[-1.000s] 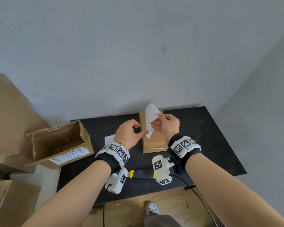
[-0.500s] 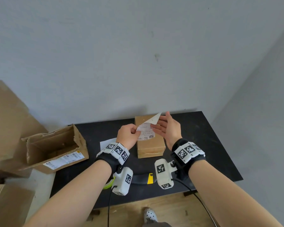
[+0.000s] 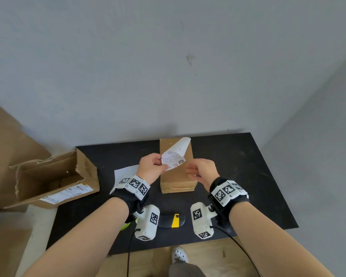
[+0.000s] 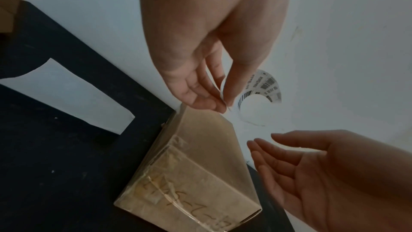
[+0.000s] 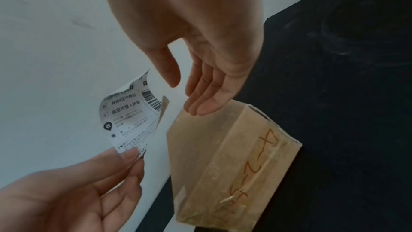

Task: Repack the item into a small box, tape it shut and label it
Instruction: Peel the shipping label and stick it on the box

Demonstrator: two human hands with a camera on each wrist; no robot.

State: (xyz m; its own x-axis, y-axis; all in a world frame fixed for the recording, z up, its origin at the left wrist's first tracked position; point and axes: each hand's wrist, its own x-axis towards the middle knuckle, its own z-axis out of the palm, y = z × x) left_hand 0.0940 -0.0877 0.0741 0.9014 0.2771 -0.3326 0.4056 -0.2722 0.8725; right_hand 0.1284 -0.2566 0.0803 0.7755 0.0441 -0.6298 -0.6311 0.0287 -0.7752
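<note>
A small brown box [image 3: 176,176], taped shut, lies on the black table [image 3: 238,172] near the wall; clear tape and handwriting show on its end [image 5: 249,165]. My left hand [image 3: 151,168] pinches a corner of a curled white shipping label [image 3: 173,159] between thumb and fingertips [image 4: 220,107], above the box. The label's printed side [image 5: 131,117] faces the right wrist view. My right hand [image 3: 201,170] hovers beside the label, fingers [image 5: 207,101] straight and relaxed, holding nothing, just over the box's far edge.
An open, torn cardboard box [image 3: 52,176] with a label on its side lies at the table's left edge. A white paper sheet [image 3: 126,172] lies behind my left wrist. A black and yellow tool [image 3: 173,220] sits near the front edge. Large cardboard [image 3: 6,148] stands left.
My right hand let go of the label and drew back to the right with its fingers open. My left hand now holds the label alone, and it has curled over.
</note>
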